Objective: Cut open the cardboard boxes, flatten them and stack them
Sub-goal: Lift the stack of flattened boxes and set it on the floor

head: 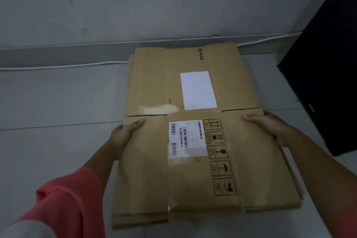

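- the top flattened box (146, 160) lies face up on a stack (139, 222) of other flat cardboard layers, whose edges show below it at the near side and at the left.
- the stack rests on the grey floor (58, 102), its far end near the wall (135, 2), with a white cable (58, 66) running along the base of that wall.
- the left hand (123, 135) grips the left edge of the top box, thumb (135, 122) on top and the other fingers hidden under the edge.
- the right hand (268, 127) grips the right edge the same way, thumb (251, 117) lying on the cardboard.
- i cannot tell whether the hands hold only the top sheet or some lower layers too.
- a blank white label (199, 91), a barcode label (186, 137) and a column of handling symbols (218, 156) face up.
- judging by this, cutting and flattening look done for every box in view; no upright box and no blade shows.
- what seems left is to square this top box with the pile and let go.
- a black object (324, 73) stands at the right, just beside the stack's far corner.
- a pink sleeve (67, 205) covers the left arm.
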